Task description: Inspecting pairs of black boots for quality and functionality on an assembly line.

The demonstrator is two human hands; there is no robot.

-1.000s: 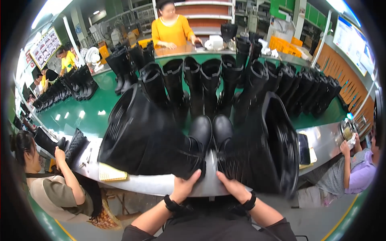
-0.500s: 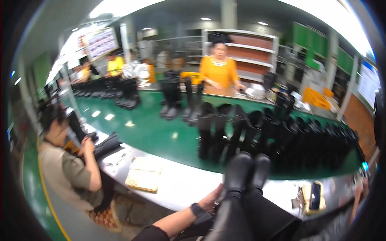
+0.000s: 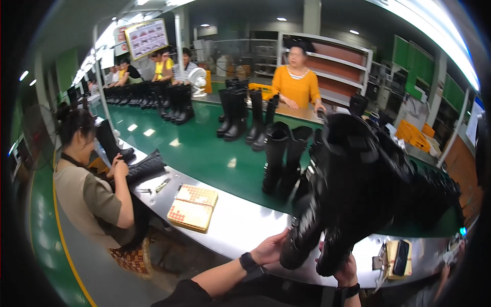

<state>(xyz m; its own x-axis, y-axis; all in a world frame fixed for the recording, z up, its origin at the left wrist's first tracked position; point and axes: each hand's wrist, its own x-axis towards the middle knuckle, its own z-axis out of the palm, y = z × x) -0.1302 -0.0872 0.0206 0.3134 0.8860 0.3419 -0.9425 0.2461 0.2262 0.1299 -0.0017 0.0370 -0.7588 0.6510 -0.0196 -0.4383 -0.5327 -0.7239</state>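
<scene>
A pair of tall black boots (image 3: 353, 174) stands up in front of me over the near bench edge, shafts upward and the open tops facing away and up. The shoe parts are low, near my hands. My left hand (image 3: 268, 249) presses against the foot of the left boot, its fingers partly hidden behind it. Beneath the other boot's foot, my right hand (image 3: 347, 272) grips it, most of its fingers covered by the boot. A dark band sits on each of my wrists.
Several upright black boots (image 3: 279, 158) line the green table (image 3: 204, 153). On the metal bench (image 3: 245, 225) lie a tan printed stack (image 3: 193, 207) and, at right, a pad with a phone (image 3: 402, 258). A seated person (image 3: 97, 199) works at left; another in orange (image 3: 295, 87) stands opposite.
The boots have turned from shoes up, shafts toward me, to shafts up and shoes low. My right hand has come into view under them. The view has shifted slightly.
</scene>
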